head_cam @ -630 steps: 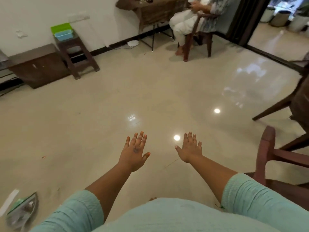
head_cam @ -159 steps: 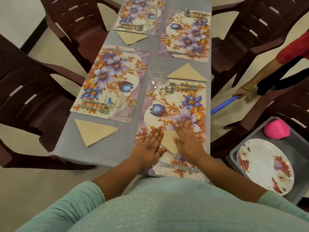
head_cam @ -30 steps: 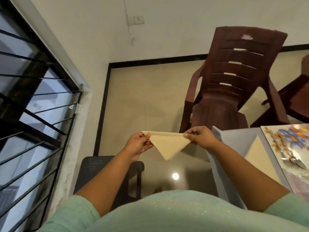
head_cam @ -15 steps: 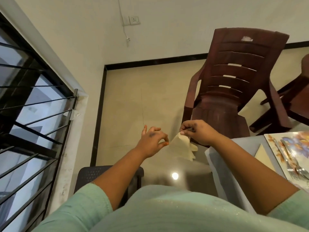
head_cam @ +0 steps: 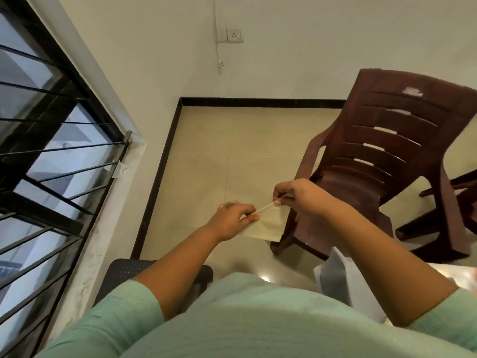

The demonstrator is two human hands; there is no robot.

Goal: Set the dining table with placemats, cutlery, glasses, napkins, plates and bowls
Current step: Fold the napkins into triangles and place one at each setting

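Along the left edge runs a barred window, which plays no part in the work. Just right of it, in mid-air over the floor and away from the table, the left hand pinches one end of a cream napkin between thumb and curled fingers. The right hand, a little higher, pinches the other end of the same top edge, so the cloth hangs stretched between the two with its loose part drooping below. Held taut like this, clear of any surface, the napkin is most likely being straightened or refolded so its crease comes out sharp before it goes down at a place setting; that is a judgement, not something shown. Behind the right hand stands a dark brown plastic chair, pulled back from the table. At the lower right, only a hanging corner of the grey tablecloth shows past the right forearm, so the settings themselves are out of sight.
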